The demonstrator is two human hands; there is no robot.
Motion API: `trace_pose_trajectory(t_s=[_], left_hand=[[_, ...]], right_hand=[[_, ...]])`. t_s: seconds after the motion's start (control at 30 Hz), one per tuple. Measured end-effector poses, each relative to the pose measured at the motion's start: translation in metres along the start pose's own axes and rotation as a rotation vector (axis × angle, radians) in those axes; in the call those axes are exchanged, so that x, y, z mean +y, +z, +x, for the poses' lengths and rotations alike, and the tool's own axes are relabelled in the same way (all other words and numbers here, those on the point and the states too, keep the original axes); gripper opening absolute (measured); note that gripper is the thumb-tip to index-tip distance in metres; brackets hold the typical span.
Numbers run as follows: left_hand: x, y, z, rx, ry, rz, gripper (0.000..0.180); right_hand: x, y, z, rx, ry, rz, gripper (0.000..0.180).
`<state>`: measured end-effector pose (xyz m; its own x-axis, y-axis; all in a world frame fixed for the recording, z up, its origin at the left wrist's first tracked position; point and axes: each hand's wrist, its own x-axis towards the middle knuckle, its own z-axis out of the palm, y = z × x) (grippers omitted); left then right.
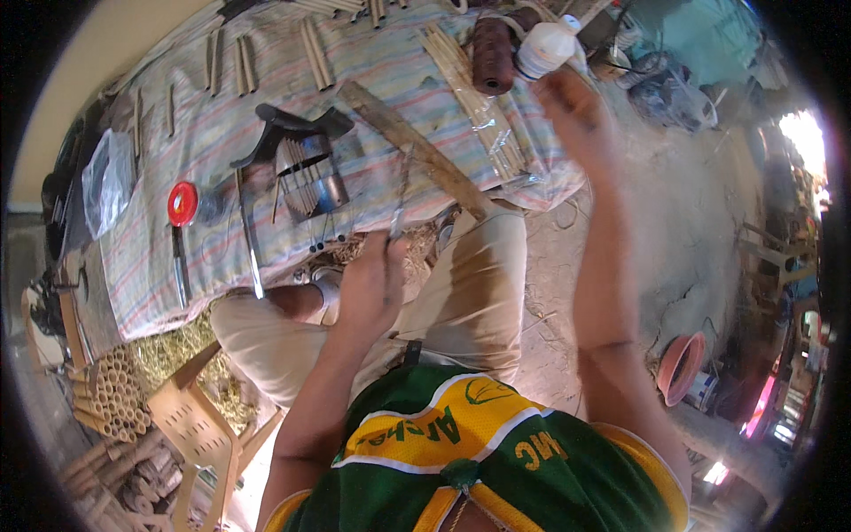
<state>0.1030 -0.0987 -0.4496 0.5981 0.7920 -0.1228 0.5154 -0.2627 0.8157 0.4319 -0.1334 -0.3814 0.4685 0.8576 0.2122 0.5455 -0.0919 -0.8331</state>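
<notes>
left hand [372, 282] pinches thin strip [401, 199] | right hand [574, 111] raised, grip unclear | strip's upper end blurred

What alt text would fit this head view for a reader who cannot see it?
A seated person's left hand pinches a thin stick while the right hand reaches toward a white spool on a striped cloth. The cloth also holds bamboo strips, a brown thread spool and a red-capped jar.

Warm daylight floods my view, blown out at the far right; my raised right hand [574, 111] blurs, and the fisheye rim bends into black.
</notes>
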Motion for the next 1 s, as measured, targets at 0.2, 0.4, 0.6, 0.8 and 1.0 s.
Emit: trace_pose_trajectory(t_s=[0.2,0.4,0.6,0.8,1.0], left_hand=[[-0.014,-0.044,-0.043,0.030,-0.063,-0.125,0.025],[-0.036,-0.077,-0.076,0.310,0.025,-0.472,0.018],[-0.061,-0.169,-0.092,0.813,-0.108,-0.121,0.019],[-0.114,-0.227,-0.109,1.099,-0.075,-0.060,0.021],[-0.202,-0.265,-0.069,0.897,-0.200,0.421,0.028]], right_hand=[[-0.074,-0.132,0.071,0.587,-0.581,-0.337,0.010],[-0.066,-0.097,0.075,0.407,-0.466,-0.605,0.020],[0.013,-0.009,0.026,-0.190,-0.338,-0.697,0.024],[0.035,0.022,0.000,-0.282,-0.231,-0.607,0.017],[0.014,0.044,-0.009,-0.217,-0.298,-0.515,0.020]])
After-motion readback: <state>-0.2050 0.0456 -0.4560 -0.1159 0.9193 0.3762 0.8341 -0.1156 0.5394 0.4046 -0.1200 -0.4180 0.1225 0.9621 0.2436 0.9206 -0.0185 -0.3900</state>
